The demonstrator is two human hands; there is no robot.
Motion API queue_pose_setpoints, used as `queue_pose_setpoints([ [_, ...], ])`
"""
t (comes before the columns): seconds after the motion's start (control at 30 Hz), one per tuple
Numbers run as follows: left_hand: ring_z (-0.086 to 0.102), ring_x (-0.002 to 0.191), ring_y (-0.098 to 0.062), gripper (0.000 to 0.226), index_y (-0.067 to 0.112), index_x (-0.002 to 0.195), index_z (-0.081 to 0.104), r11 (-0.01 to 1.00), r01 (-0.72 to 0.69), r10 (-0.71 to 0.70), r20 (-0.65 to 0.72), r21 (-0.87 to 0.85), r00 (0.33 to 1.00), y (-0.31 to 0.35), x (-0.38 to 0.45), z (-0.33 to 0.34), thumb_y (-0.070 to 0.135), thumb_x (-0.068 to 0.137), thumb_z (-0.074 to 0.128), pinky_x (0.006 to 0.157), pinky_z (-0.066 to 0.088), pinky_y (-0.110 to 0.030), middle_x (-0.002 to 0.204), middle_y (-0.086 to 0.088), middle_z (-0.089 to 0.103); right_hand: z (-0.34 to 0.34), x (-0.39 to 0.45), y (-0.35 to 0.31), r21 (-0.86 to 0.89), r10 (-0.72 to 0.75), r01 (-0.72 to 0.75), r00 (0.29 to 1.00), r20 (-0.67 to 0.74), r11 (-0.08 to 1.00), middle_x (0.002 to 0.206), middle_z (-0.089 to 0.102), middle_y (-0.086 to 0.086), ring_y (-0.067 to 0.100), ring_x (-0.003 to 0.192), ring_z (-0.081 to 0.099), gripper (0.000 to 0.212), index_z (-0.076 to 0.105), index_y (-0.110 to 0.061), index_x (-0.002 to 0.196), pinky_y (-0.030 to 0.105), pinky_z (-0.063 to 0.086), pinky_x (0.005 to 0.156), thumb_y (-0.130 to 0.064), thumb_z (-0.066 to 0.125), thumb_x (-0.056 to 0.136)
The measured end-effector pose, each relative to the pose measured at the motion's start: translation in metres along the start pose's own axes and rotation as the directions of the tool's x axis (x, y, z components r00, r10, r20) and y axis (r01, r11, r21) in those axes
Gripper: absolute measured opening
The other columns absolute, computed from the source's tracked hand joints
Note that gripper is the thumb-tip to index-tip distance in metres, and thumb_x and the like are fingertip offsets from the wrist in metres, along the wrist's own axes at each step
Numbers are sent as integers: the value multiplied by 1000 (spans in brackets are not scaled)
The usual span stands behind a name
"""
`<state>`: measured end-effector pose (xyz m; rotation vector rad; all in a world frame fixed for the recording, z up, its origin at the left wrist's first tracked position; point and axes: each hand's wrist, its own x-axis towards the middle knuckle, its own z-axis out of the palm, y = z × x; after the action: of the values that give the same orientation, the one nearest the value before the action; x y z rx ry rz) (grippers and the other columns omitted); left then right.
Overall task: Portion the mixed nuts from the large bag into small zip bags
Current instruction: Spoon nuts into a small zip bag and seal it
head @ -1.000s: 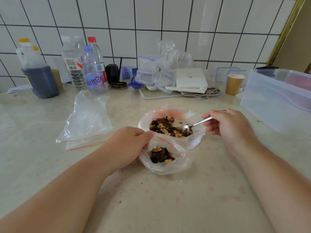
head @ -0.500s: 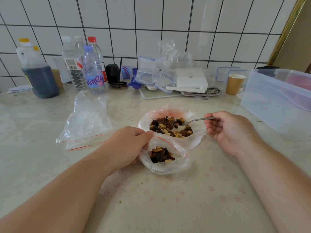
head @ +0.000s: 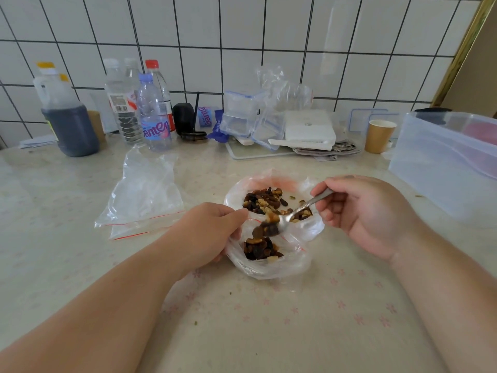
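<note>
Behind the left hand (head: 207, 232), the near edge of the small bag (head: 269, 265) is hidden; its rim is pinched there and held open. Blurred nuts (head: 265, 228) are carried on a spoon (head: 301, 210), gripped by the right hand (head: 371, 214), just above that bag. Dark raisins and pale nuts are seen in the large bag (head: 271, 184) behind.

A pale speckled countertop (head: 80, 265) meets a white tiled wall (head: 242, 36). Along the wall stand a clear jug of dark liquid with a yellow cap (head: 66, 117), several clear plastic water bottles (head: 153, 114), stacked clear lidded plastic containers (head: 242, 114), a white flat box (head: 309, 127) and a brown paper cup (head: 379, 135). A large translucent plastic tub (head: 441, 162) sits at right.
</note>
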<state>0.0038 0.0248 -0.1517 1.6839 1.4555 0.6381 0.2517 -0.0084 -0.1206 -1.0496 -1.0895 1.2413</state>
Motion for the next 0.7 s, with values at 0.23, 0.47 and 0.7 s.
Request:
queue_pose_setpoints([
  [0.23,43,37,-9,59,27,49,57,1000,3,-3,-8,22,1000,0,1,1,56,100,51,54,40,-24,45,7,48,2,-13,8,-407,-144,319,903,405,856,90,72,12,23,77,66,25,77,-19,96,30,53,67,-32,56,95],
  [0.47,44,39,-9,56,21,59,64,1000,-1,1,7,18,1000,-2,1,0,58,99,50,56,41,-26,48,7,50,-4,-7,6,-220,-241,312,924,296,924,82,71,13,23,71,64,30,78,-13,91,26,52,66,-38,61,88],
  [0.7,42,37,-8,58,28,50,59,999,-21,21,3,39,1000,-1,1,0,57,100,50,54,41,-25,43,9,47,-18,11,9,-245,-249,184,931,-267,952,72,73,4,14,63,63,23,78,-21,77,29,50,64,-28,58,85],
])
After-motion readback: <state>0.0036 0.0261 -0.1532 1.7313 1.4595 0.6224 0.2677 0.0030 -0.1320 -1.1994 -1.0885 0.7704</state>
